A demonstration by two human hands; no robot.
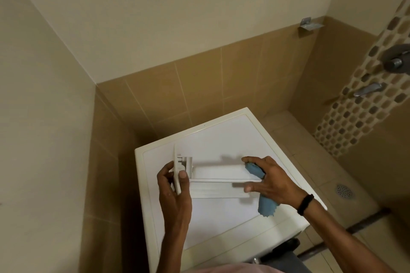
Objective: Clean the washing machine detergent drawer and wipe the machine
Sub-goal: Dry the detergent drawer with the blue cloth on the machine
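A: Head view, a tiled washroom. The drawer (218, 180) is out of the washer (233, 224) and lies on its top, near the front edge and about midway between the side edges, its front panel turned toward the left edge. My left hand (174, 188) is closed on that panel, thumb on the inner face and fingers behind it, holding it upright.

B: And the other hand?

A: My right hand (268, 180) sits at the drawer's far end with a blue cloth (263, 195) under the palm. The fingers are curled on the cloth, the index reaching over the back wall, the thumb against the near rail. The cloth's loose tail hangs toward the front edge.

B: How would you finish this step well?

A: My judgement: keep the left grip firm so the drawer cannot slide on the smooth top, then drag the cloth along each compartment from the far end to the panel, pushing a fold into the corners where residue collects. The small opening beside the panel looks awkward, so a fingertip wrapped in cloth should suit it.

B: Is it clean yet?

A: I cannot tell; the white plastic is overexposed here. The washer's top and front remain to be wiped.
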